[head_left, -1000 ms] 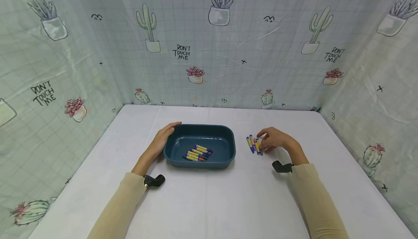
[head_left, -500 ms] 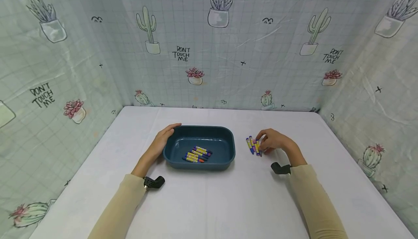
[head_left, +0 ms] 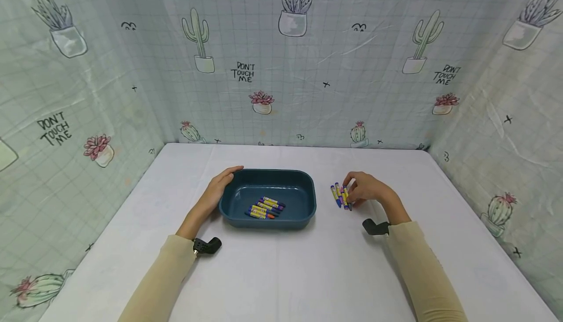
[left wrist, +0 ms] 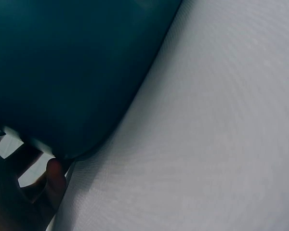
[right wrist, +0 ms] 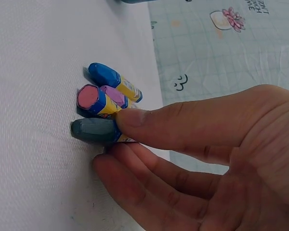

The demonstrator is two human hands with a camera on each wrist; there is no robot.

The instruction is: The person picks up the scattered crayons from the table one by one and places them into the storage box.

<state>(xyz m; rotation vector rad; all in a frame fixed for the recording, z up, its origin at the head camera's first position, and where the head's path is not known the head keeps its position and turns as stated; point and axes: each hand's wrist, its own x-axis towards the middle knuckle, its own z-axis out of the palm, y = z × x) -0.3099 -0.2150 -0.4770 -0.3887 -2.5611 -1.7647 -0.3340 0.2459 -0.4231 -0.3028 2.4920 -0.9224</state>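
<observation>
A dark teal rectangular tray (head_left: pixel 300 200) stands mid-table with several crayons (head_left: pixel 265 208) in yellow and blue wrappers lying inside it. My left hand (head_left: pixel 215 189) rests along the tray's left side, its fingers reaching to the back corner; in the left wrist view a fingertip (left wrist: pixel 55 175) touches the wall. To the right of the tray, my right hand (head_left: pixel 368 187) pinches a dark grey-green crayon (right wrist: pixel 94 131) between thumb and fingers, low over the cloth. Against it lie a pink crayon (right wrist: pixel 89 97), a purple crayon (right wrist: pixel 113 95) and a blue crayon (right wrist: pixel 106 75).
White cloth (head_left: pixel 272 273) covers the table. Behind it and on both sides hang grey-green curtains (head_left: pixel 325 112) printed with cacti. A black wrist camera (head_left: pixel 207 246) sits on the left wrist and another black camera (head_left: pixel 375 227) on the right.
My right hand has moved slightly left onto the crayon group, and its thumb and fingers have come together on the dark crayon. The left hand and the tray have stayed put.
</observation>
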